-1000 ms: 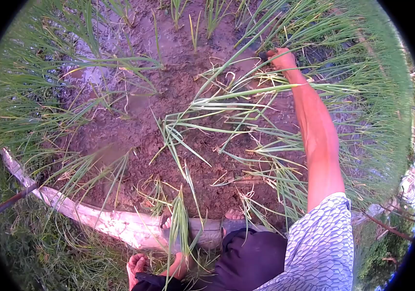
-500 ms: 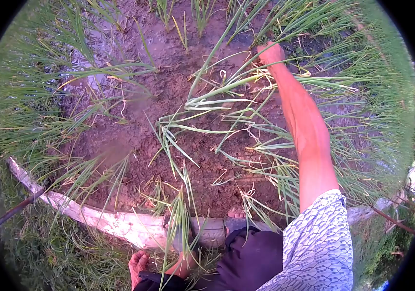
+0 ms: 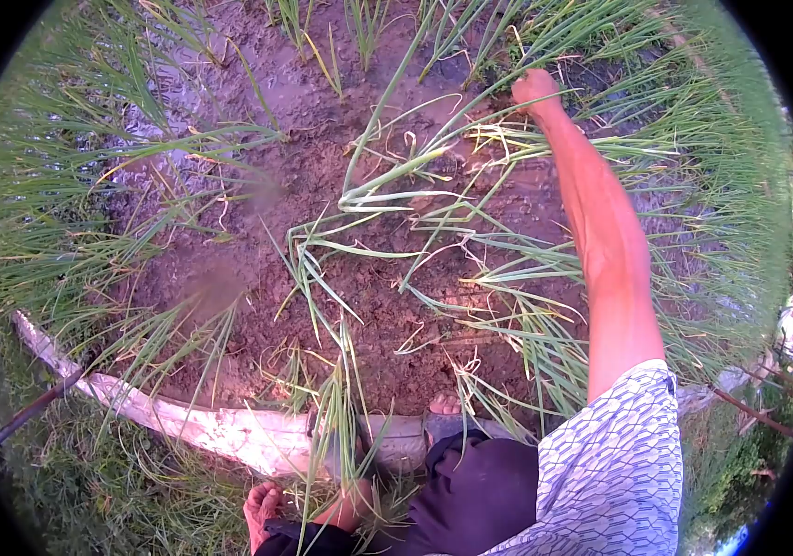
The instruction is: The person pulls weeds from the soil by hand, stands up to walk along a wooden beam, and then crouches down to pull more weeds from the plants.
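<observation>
My right hand [image 3: 535, 88] is stretched far out at the upper right, its fingers curled down among green leaves [image 3: 591, 56]. What those fingers hold is hidden. At the lower left, beside the grass, my left hand [image 3: 262, 503] is low with its fingers curled; anything inside it is too small to make out. Long-leaved onion plants [image 3: 396, 174] lie loose and bent over on the muddy soil [image 3: 322, 157] in the middle. A bunch of green leaves [image 3: 339, 417] hangs between the left hand and my feet.
A pale curved log-like border [image 3: 220, 434] runs along the bed's near side, with my toes [image 3: 444, 404] at it. Standing onion plants [image 3: 72, 195] grow at the left, and more fill the right. A dark rod [image 3: 30, 408] crosses the border at the left.
My right hand has moved slightly farther out and to the right. The view has shifted a little, so the plants appear farther left. My left hand has hardly moved.
</observation>
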Demonstrator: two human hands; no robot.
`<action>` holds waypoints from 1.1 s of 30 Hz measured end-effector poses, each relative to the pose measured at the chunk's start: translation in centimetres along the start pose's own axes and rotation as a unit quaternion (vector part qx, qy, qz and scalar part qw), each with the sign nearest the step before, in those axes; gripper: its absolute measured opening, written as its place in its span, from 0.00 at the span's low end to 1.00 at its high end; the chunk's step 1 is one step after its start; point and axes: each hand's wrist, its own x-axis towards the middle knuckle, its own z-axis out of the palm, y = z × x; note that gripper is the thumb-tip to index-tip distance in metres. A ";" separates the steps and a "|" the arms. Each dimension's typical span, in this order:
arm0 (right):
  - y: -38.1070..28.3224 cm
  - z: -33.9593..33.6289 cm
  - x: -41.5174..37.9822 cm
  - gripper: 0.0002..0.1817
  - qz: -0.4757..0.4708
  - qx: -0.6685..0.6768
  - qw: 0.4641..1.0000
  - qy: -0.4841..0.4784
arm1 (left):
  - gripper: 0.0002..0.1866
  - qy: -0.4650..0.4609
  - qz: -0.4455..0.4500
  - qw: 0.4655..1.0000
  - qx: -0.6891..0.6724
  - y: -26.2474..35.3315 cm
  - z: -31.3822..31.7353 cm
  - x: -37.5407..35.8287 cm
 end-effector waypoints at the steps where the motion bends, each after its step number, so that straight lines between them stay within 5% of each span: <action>1: 1.6 -0.1 1.0 0.14 0.058 0.048 0.997 0.031 | 0.14 -0.002 -0.017 1.000 0.024 -0.6 -0.4 0.3; 2: 3.1 -0.4 0.9 0.14 0.011 -0.015 0.993 0.117 | 0.13 -0.006 -0.032 0.998 0.050 -1.3 -1.0 0.8; 5: 4.0 -1.5 0.0 0.15 0.050 0.019 0.998 0.011 | 0.12 0.006 -0.048 0.996 0.068 -2.5 -1.3 1.1; 6: 4.1 -1.8 -0.4 0.14 -0.030 -0.104 0.993 0.050 | 0.12 0.009 -0.047 0.996 0.075 -1.5 -0.7 0.7; 9: 3.4 -1.8 -2.1 0.16 -0.079 -0.142 0.987 0.025 | 0.12 0.005 -0.044 0.997 0.064 1.2 0.4 -0.2; 10: 3.1 -2.0 -2.5 0.18 -0.022 -0.154 0.988 -0.021 | 0.12 0.015 -0.025 0.997 0.066 0.5 0.0 0.4; 14: 3.3 -1.1 -3.6 0.16 -0.061 -0.164 0.984 0.037 | 0.13 0.004 -0.001 0.999 0.042 0.2 0.3 0.6; 17: 2.7 -0.8 -3.4 0.16 -0.018 -0.179 0.984 -0.010 | 0.13 -0.010 -0.011 0.998 0.066 -1.6 -1.1 1.4; 21: 5.1 -0.4 -2.4 0.17 -0.030 -0.049 0.997 0.055 | 0.13 -0.002 -0.004 0.998 0.061 -1.5 -1.0 1.0; 25: 5.1 -1.2 -1.7 0.20 -0.010 -0.092 0.993 -0.080 | 0.13 -0.017 -0.018 0.998 0.052 -1.9 -1.5 1.3; 26: 5.9 -0.3 -2.3 0.18 -0.061 0.016 0.997 -0.036 | 0.13 -0.026 -0.027 0.998 0.054 -2.1 -1.7 1.5; 29: 3.6 0.1 -3.6 0.19 -0.136 -0.139 0.980 -0.047 | 0.15 -0.034 -0.050 0.997 0.053 -1.6 -1.2 1.9; 33: 3.5 0.6 -2.3 0.17 -0.129 -0.185 0.973 -0.044 | 0.15 -0.019 -0.018 0.999 0.019 0.5 0.2 0.8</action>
